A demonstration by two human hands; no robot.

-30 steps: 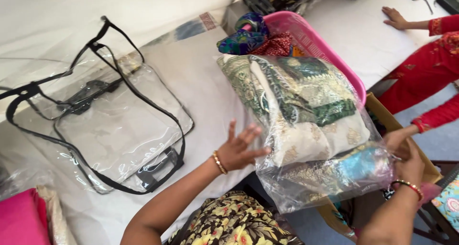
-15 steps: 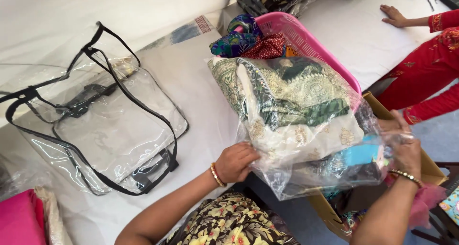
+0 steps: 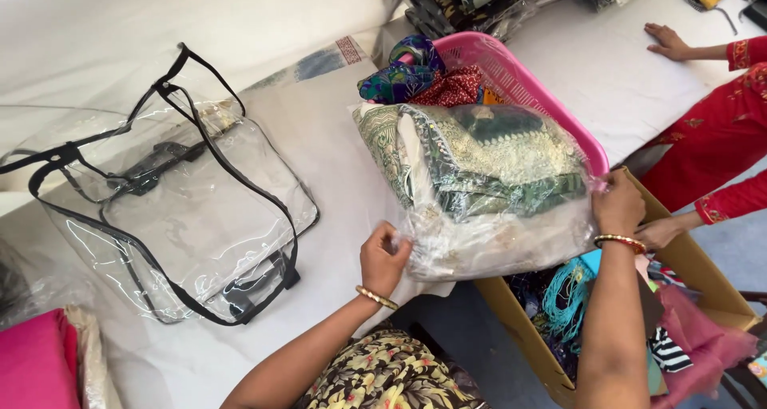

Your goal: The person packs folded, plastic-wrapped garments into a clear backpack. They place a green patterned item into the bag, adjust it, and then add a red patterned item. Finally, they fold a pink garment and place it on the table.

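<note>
Over white table (image 3: 335,137), both hands grip plastic-wrapped fabric bundle (image 3: 479,185).

The packet (image 3: 487,189) lies on the table (image 3: 335,137) at its near edge, partly over the basket (image 3: 523,77), with the left hand (image 3: 383,257) at its near left corner and the right hand (image 3: 617,201) at its right end. The bag (image 3: 192,217) lies flat on the table well left of the packet. The box (image 3: 703,289) stands below the table edge, under the packet's right end, and a second person's hand (image 3: 667,41) rests on the table behind and right of the basket.
</note>
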